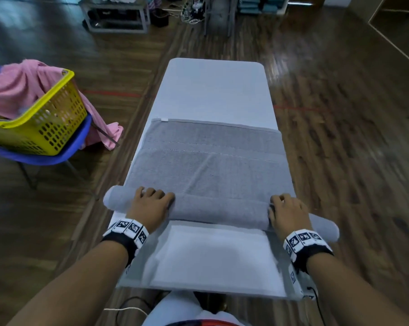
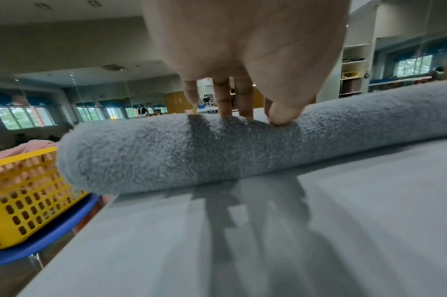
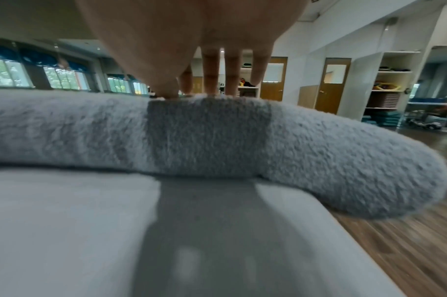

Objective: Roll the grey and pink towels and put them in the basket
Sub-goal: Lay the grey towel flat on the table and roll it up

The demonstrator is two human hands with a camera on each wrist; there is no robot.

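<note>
The grey towel (image 1: 210, 161) lies across the padded white table (image 1: 213, 90), its near end wound into a thick roll (image 1: 217, 211) whose ends stick out past both table sides. My left hand (image 1: 151, 203) grips the roll near its left end, fingers hooked over the far side and thumb on top (image 2: 281, 114). Near the right end my right hand (image 1: 285, 212) holds the roll (image 3: 319, 150) the same way. The pink towel (image 1: 18, 88) is draped loosely over the yellow basket (image 1: 46, 121) at the left.
The basket stands on a blue chair (image 1: 57, 154) to the left of the table, with pink cloth hanging down its side. Wooden floor surrounds the table. Shelves and clutter stand at the far end of the room. A cable trails on the floor near my feet.
</note>
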